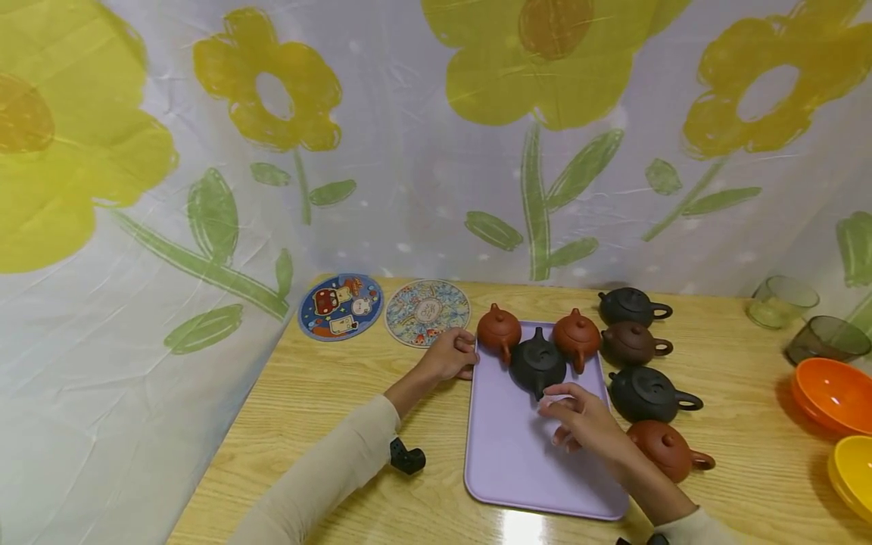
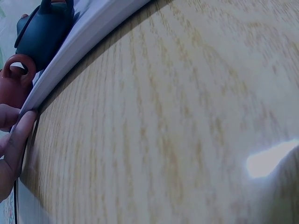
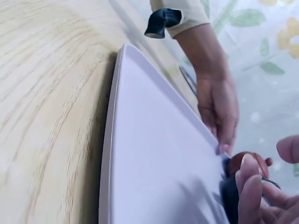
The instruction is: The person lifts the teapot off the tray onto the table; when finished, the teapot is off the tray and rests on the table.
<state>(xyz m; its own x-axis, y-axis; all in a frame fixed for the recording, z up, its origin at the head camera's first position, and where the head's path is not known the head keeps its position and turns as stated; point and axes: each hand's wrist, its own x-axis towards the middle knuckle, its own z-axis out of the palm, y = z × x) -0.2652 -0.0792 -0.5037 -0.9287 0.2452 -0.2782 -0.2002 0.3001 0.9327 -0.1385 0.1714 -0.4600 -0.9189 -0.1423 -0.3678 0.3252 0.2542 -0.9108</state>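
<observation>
My left hand (image 1: 453, 356) grips the rim of a lilac tray (image 1: 518, 462) at its back left. In the left wrist view the thumb and fingers (image 2: 21, 128) pinch that rim. Three teapots stand at the tray's far end: a reddish-brown teapot (image 1: 499, 331) at left, another reddish-brown teapot (image 1: 576, 338) at right, and a black teapot (image 1: 538, 367) between and slightly nearer, its handle toward me. Just beside that handle is my right hand (image 1: 586, 424), fingers loosely bent and parted, over the tray. The right wrist view shows nothing between its fingers.
Right of the tray, several teapots line up: black (image 1: 627, 306), dark brown (image 1: 630, 343), black (image 1: 643, 393) and reddish-brown (image 1: 661, 450). Farther right are two glasses (image 1: 783, 303), an orange bowl (image 1: 834, 393) and a yellow bowl (image 1: 858, 473). Two round mats (image 1: 428, 312) lie at back left, before a flowered curtain.
</observation>
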